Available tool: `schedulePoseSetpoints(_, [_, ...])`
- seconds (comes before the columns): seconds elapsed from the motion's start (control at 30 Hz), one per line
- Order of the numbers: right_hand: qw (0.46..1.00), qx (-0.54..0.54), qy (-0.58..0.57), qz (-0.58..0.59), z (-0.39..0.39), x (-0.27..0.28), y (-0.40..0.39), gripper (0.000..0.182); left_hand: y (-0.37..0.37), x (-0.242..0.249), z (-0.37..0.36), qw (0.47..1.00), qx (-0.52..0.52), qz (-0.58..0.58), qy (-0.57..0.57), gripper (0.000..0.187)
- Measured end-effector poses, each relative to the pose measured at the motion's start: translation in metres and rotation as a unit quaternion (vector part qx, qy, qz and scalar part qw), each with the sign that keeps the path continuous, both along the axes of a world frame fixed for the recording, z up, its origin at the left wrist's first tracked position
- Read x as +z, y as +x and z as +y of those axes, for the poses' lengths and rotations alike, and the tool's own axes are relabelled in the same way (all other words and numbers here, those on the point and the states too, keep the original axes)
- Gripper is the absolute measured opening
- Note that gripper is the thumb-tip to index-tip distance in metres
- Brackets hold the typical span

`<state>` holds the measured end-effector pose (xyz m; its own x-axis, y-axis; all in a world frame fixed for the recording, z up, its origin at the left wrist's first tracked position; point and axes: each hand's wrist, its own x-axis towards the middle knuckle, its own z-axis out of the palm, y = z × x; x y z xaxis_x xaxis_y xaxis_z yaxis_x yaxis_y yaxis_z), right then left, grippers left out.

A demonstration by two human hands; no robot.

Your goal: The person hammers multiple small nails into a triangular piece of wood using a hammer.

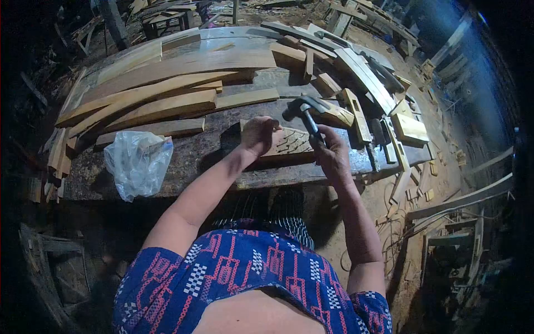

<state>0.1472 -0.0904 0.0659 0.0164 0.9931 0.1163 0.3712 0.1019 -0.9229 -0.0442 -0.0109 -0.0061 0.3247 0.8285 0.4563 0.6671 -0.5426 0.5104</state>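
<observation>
In my right hand (334,153) is a claw hammer (307,113), gripped by its handle with the head raised above the workbench. Below it lies a short wooden block (297,143), its top dotted with several small dark nails or pegs. My left hand (260,135) rests at the left part of this block. Its fingers are curled together near the top surface, and whatever they pinch is too small or hidden to make out.
A clear plastic bag (139,164) sits on the workbench (222,181) to the left. Long planks (183,65) cover the back, and more timber and tools, including a wooden plane (356,117), lie to the right. Offcuts litter the floor (414,192).
</observation>
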Motion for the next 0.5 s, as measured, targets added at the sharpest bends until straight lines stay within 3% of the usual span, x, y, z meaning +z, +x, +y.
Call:
schedulePoseSetpoints(0.1, [0.999,-0.007,0.046,0.02,-0.007,0.007,-0.005,0.021,-0.012,0.003,0.001,0.999,-0.005,-0.029,-0.027,0.013])
schedulePoseSetpoints(0.17, [0.996,-0.039,-0.012,-0.082,-0.009,0.004,-0.005,0.025,-0.019,0.0,0.004,1.0,0.005,0.003,-0.007,0.013])
schedulePoseSetpoints(0.23, [0.991,-0.016,-0.005,-0.132,0.0,-0.018,0.003,0.027,-0.021,-0.003,0.002,0.992,0.026,0.118,0.027,0.016])
schedulePoseSetpoints(0.3, [0.995,-0.016,-0.015,-0.098,0.001,-0.02,0.004,0.027,-0.019,-0.019,0.009,0.991,0.036,0.124,0.038,0.016])
schedulePoseSetpoints(0.37, [0.997,-0.016,-0.049,-0.057,-0.011,0.008,-0.006,0.028,-0.02,-0.022,0.01,0.999,0.0,0.035,0.033,0.014])
schedulePoseSetpoints(0.43, [0.997,-0.005,0.044,0.064,-0.013,0.013,-0.009,0.026,-0.014,-0.006,-0.004,0.998,0.037,0.046,0.024,0.013])
schedulePoseSetpoints(0.5, [0.997,-0.002,0.065,0.042,-0.014,0.007,-0.004,0.027,-0.012,-0.003,-0.005,0.996,0.075,0.054,0.017,0.013])
